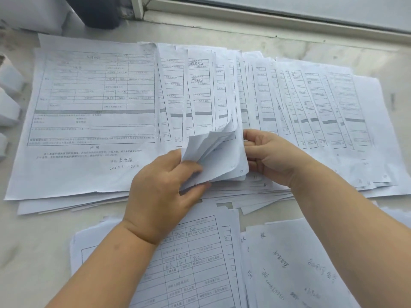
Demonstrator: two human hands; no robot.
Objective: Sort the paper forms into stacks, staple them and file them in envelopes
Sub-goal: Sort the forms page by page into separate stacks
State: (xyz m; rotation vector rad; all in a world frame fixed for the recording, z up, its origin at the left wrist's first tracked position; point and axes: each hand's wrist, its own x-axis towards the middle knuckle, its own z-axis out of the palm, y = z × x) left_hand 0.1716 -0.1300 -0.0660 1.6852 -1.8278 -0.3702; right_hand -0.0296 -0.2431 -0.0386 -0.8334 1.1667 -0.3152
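- Forms [289, 103] lie fanned out overlapping across the table [33, 241] in front of you.
- Your left hand [160, 192] pinches the curled-up lower corners of several sheets [213, 156] mid-fan.
- Your right hand [273, 156] curls its fingers against those sheets' right edge.
- Nearer stacks [200, 263] sit under your forearms.

Both forearms are bare, with no sleeves showing up to the frame's edge at 6 o'clock. The left hand [160, 192] and right hand [273, 158] carry no gloves, rings or watch.
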